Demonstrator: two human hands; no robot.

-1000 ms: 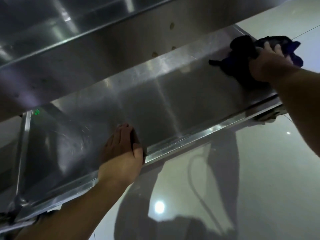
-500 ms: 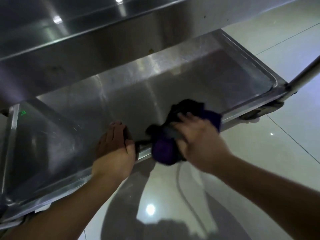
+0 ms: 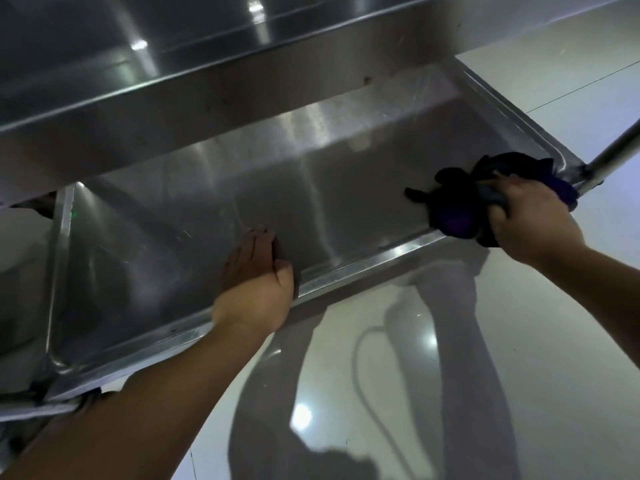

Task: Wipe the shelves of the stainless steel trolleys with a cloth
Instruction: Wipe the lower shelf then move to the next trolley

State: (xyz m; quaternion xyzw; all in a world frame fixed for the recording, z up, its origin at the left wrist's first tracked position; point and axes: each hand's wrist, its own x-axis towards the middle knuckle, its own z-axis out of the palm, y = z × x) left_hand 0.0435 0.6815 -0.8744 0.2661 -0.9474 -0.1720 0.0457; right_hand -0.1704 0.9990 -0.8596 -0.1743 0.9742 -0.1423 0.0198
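Two bare hands work the lower shelf (image 3: pixel 311 188) of a stainless steel trolley, seen from above by the person doing the job. The right hand (image 3: pixel 530 220) has its fingers curled round a bunched dark purple cloth (image 3: pixel 460 216), pressing it onto the shelf at the near right corner, just beside the raised rim (image 3: pixel 363 268) and close to the upright post (image 3: pixel 613 150). The left hand (image 3: pixel 256 275) lies flat, fingers straight and together, its palm over the near rim and fingertips on the shelf floor, apparently steadying the trolley. The upper shelf (image 3: pixel 173 64) overhangs the far half of the lower one and throws it into shade; a few dark specks show along its front edge. Below the trolley, a glossy pale floor (image 3: pixel 519 393) reflects ceiling lights.

The step in hand looks to be wiping the near right part of the lower shelf. To do it well, the cloth would best be kept flat under firm palm pressure and drawn in long overlapping passes along the grain of the steel, then worked into the rounded corner and the fold under the rim, where grime tends to settle. The far strip beneath the overhang calls for a deliberate reach, since it is hard to see. Keeping the left hand braced should stop the trolley rolling on so smooth a floor.
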